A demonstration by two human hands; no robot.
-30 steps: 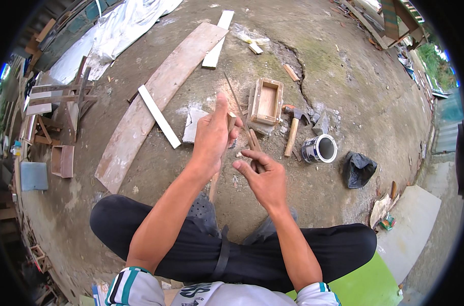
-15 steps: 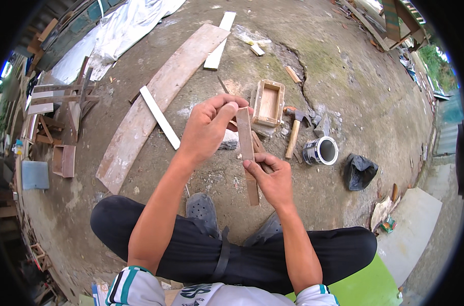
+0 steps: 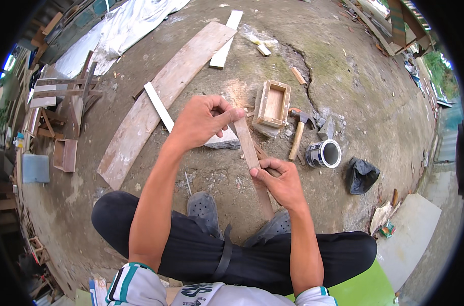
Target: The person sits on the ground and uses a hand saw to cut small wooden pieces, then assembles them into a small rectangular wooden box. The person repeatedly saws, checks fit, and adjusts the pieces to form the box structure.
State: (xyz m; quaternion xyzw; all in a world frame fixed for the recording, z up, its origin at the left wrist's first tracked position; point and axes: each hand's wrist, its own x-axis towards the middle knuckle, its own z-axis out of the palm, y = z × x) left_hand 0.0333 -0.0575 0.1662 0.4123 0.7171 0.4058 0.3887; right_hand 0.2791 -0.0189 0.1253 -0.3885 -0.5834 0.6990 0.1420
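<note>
Both hands pinch the thin wood strip: left hand at its top, right hand lower. Hold it steady.

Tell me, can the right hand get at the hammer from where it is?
Probably yes, but not freely. The hammer lies in the open on the ground just beyond the right hand, with nothing between them. That hand's fingers grip the wooden strip, though.

Small colourful packet on ground far right, beside pale slab.
</note>
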